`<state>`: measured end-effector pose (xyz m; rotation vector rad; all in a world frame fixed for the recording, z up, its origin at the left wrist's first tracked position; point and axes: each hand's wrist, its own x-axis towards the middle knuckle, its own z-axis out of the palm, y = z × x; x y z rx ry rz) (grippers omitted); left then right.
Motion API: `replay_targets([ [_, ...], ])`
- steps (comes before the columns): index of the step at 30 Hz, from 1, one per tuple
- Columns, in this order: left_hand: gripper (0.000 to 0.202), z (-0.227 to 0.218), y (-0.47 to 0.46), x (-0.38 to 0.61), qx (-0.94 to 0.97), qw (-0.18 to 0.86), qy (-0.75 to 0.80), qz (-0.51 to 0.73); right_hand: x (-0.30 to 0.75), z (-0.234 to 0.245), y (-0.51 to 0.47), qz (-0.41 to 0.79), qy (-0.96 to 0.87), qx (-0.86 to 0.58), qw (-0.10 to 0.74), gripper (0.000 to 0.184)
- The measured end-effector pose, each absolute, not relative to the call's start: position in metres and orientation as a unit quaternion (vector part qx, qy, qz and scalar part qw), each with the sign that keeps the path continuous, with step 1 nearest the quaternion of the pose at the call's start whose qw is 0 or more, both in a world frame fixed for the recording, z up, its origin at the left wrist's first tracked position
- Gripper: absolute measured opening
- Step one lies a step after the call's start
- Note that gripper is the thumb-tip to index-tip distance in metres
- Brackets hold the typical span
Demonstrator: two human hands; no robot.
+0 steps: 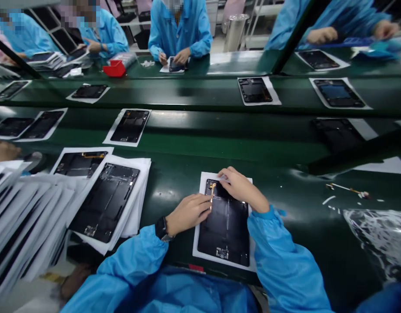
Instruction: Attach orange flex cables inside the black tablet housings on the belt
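A fanned stack of white sheets carrying black panels (21,226) lies at far left, then a black tablet back panel (104,202) on a pile of white paper (138,204), both on the glossy dark green surface (174,208). The left hand (187,214), a black wristwatch (161,228) at its wrist, curls its fingers against a thin gold flex strip (212,191) on a matte black rectangular panel (225,230), which sits on a white sheet (196,243) directly before the person, while the right hand (242,189) lies over that panel's top edge, though whether either hand is gripping anything I cannot tell. Further right lies a crumpled clear plastic bag (376,239).
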<state>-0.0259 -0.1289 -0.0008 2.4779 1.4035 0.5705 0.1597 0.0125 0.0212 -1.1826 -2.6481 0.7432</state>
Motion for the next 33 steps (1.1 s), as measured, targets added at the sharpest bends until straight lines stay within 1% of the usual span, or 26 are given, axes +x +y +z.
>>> replay_targets([
  [2,0.019,0.000,-0.129,-0.025,0.861,0.099,0.472,0.163,0.165,0.033,0.010,0.262,-0.881,-0.387,0.068,0.026],
  [4,0.018,0.000,-0.130,-0.023,0.873,0.079,0.464,0.129,0.168,0.043,0.004,0.285,-0.876,-0.385,0.056,0.030],
  [7,0.019,0.001,-0.134,-0.021,0.884,0.056,0.452,0.106,0.172,0.051,-0.009,0.338,-0.849,-0.403,0.053,0.024],
  [10,0.021,0.001,-0.137,-0.021,0.890,0.050,0.442,0.103,0.178,0.048,-0.027,0.386,-0.816,-0.423,0.079,0.015],
  [12,0.022,0.001,-0.138,-0.022,0.890,0.050,0.441,0.106,0.185,0.042,-0.042,0.414,-0.794,-0.433,0.107,0.016],
  [15,0.017,0.001,-0.140,-0.024,0.887,0.060,0.442,0.121,0.196,0.030,-0.068,0.451,-0.751,-0.461,0.143,0.024],
  [17,0.017,0.001,-0.141,-0.027,0.885,0.067,0.442,0.126,0.201,0.020,-0.086,0.450,-0.726,-0.491,0.172,0.027],
  [22,0.031,0.000,-0.146,-0.031,0.887,0.075,0.438,0.125,0.203,-0.004,-0.117,0.450,-0.660,-0.544,0.255,0.028],
  [26,0.031,0.000,-0.148,-0.031,0.887,0.087,0.437,0.119,0.203,-0.012,-0.123,0.464,-0.618,-0.559,0.299,0.028],
  [28,0.030,-0.002,-0.147,-0.033,0.884,0.104,0.433,0.143,0.204,-0.012,-0.123,0.472,-0.613,-0.558,0.300,0.029],
  [30,0.029,-0.004,-0.145,-0.037,0.872,0.132,0.430,0.193,0.203,-0.008,-0.122,0.463,-0.632,-0.552,0.285,0.030],
  [33,0.034,-0.006,-0.140,-0.044,0.835,0.167,0.445,0.275,0.197,0.001,-0.122,0.385,-0.717,-0.531,0.238,0.025],
])
